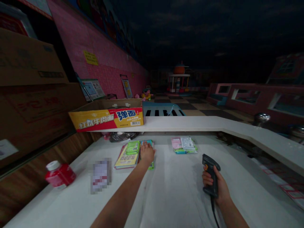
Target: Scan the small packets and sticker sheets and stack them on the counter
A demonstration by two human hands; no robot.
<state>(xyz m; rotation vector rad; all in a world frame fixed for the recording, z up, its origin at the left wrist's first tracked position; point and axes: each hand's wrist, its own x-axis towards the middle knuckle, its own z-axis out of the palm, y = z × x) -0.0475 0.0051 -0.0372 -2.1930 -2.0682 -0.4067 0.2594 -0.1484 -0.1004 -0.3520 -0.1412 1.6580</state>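
Well, scanner (215, 179) in right fingers (207, 181), packets (151, 165) under left (147, 150)

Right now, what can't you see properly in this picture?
All in the head view:
- Packets under the left hand: partly covered by it.
- Pixelated item: details blurred out.
- Scanner cord: far end cut off by the bottom edge.
- Box: its front wall hides its floor.

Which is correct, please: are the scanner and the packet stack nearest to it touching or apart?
Apart. The head view shows a strip of white tabletop between the scanner and the packet stack.
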